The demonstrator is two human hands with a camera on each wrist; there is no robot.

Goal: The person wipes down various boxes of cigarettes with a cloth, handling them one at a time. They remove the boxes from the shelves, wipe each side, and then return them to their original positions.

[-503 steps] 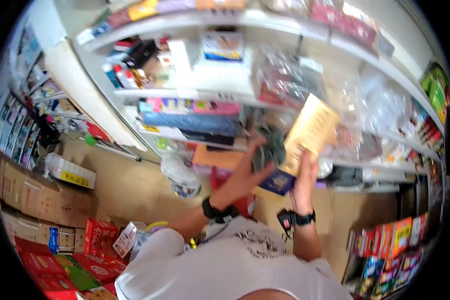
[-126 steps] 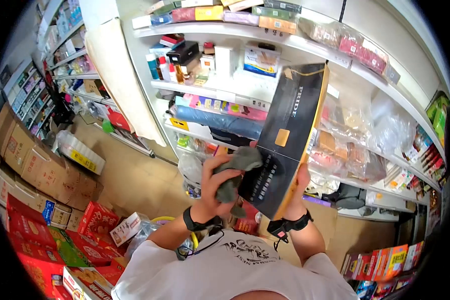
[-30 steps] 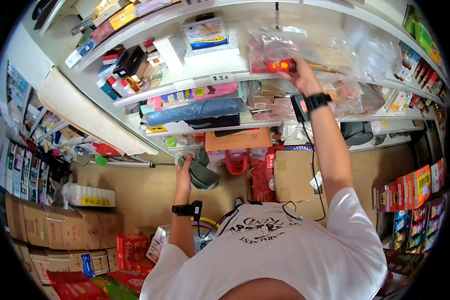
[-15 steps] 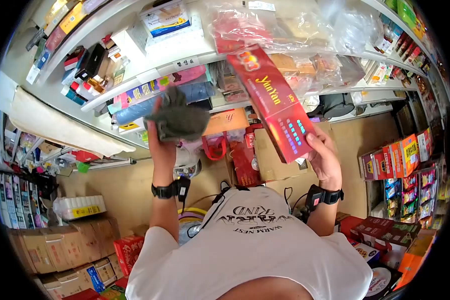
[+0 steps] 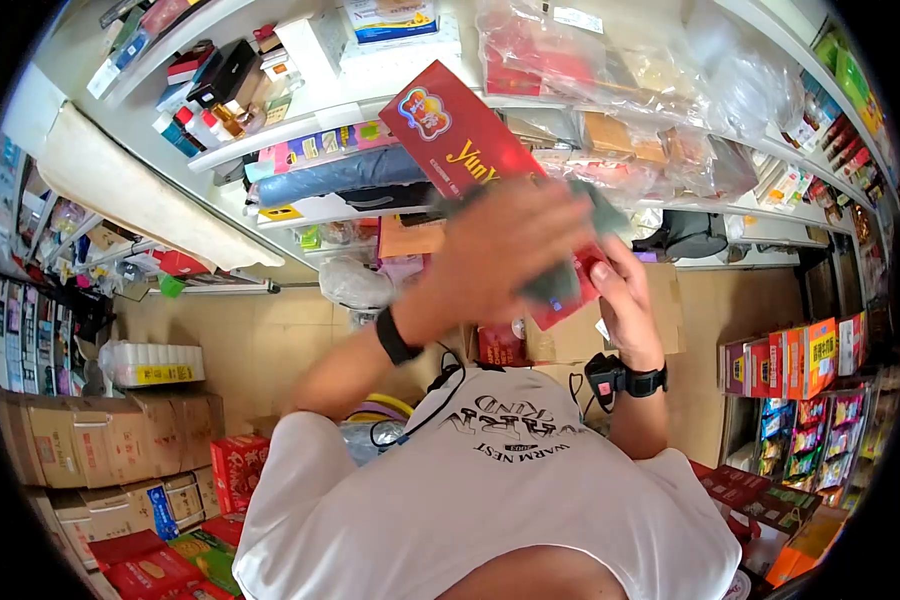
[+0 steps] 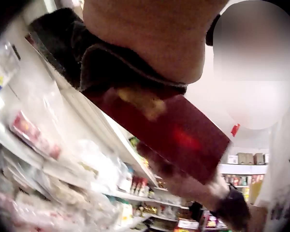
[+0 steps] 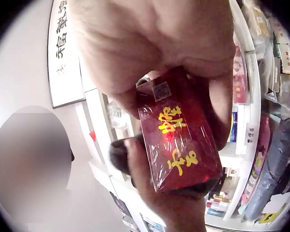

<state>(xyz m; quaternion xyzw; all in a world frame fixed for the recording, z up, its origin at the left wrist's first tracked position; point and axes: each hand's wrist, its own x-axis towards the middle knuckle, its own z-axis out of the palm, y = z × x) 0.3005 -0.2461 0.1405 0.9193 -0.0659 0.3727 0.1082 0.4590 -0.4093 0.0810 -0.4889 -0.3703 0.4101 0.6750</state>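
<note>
A long red YunYan carton in clear wrap slants up in front of the shelves. My right hand grips its lower end, thumb on the front face. Across the carton lies my left hand, blurred, pressing a dark green-grey cloth against it. In the left wrist view the cloth is wrapped over the carton's upper side. The right wrist view shows the carton's end with yellow characters; the left thumb and cloth lie along its side. The left palm hides part of the lettering.
White shelves ahead hold plastic-wrapped packs, bottles and a blue roll. Cardboard boxes are stacked at left. Snack racks stand at right. An open-floor cardboard box sits below the right hand.
Earlier my hands held a gold box, then a black PRIDE carton. The right hand then took the red carton from the shelf and drew it in; the left hand has brought the cloth onto it.
</note>
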